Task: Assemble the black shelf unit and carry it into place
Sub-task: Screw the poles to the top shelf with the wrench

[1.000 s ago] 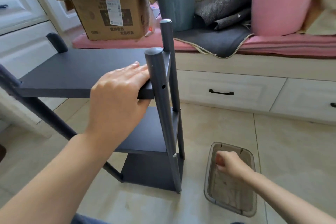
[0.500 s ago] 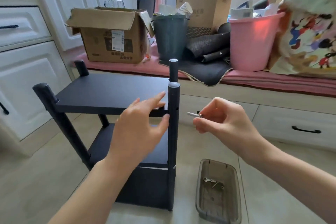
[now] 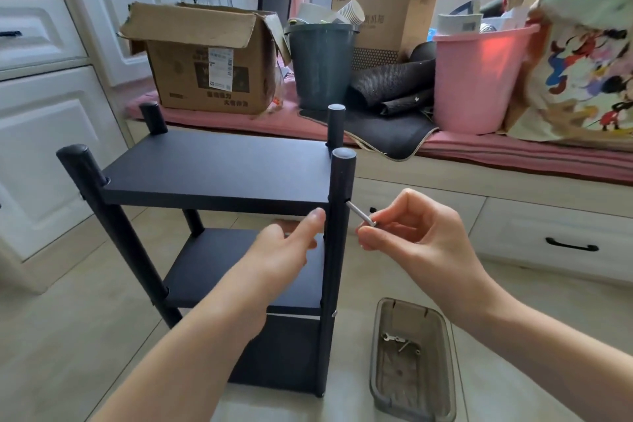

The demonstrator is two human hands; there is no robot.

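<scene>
The black shelf unit (image 3: 219, 168) stands upright on the tiled floor, three boards between round black posts. My right hand (image 3: 407, 236) pinches a silver screw (image 3: 359, 214) whose tip sits in a hole on the side of the near right post (image 3: 337, 216), level with the top board. My left hand (image 3: 284, 243) reaches under the top board's front edge beside that post, fingers extended, thumb touching the edge. How its fingers lie beneath the board is hidden.
A clear plastic tray (image 3: 442, 384) with a small wrench and a few screws lies on the floor right of the shelf. Behind stands a window bench (image 3: 513, 154) with a cardboard box (image 3: 205, 62), a grey bin (image 3: 322, 62) and a pink bucket (image 3: 479, 79). White cabinets (image 3: 41, 134) at left.
My right hand rose from the tray with a screw and brought its tip into the post's hole. My left hand left the top board and moved under its front edge.
</scene>
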